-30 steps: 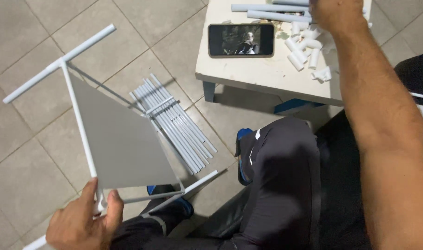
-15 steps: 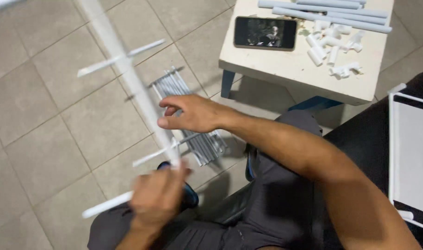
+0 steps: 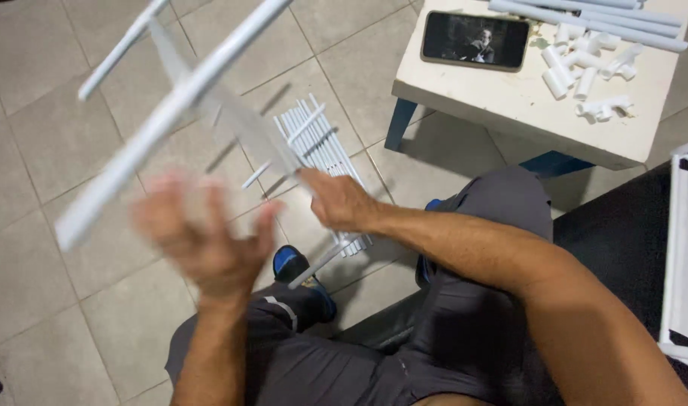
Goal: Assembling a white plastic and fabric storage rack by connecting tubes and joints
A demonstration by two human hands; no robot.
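Note:
A white frame of plastic tubes with a thin grey panel is tilted up in the air at the upper left, its thick tube running from lower left to top centre. My right hand reaches across and grips the frame's lower corner, where a thin tube sticks out below. My left hand is blurred with motion, fingers spread, just under the frame and apart from the thick tube. Both arms come up from my lap; I sit in grey trousers.
A bundle of white tubes lies on the tiled floor. A small cream table holds a phone, several white connectors and long tubes. Another white framed panel stands at the right. My blue shoe is below.
The frame has swung up and tilted further toward the top of the view. My left hand has let go and moved left, blurred. My right hand has slid to the frame's lower corner.

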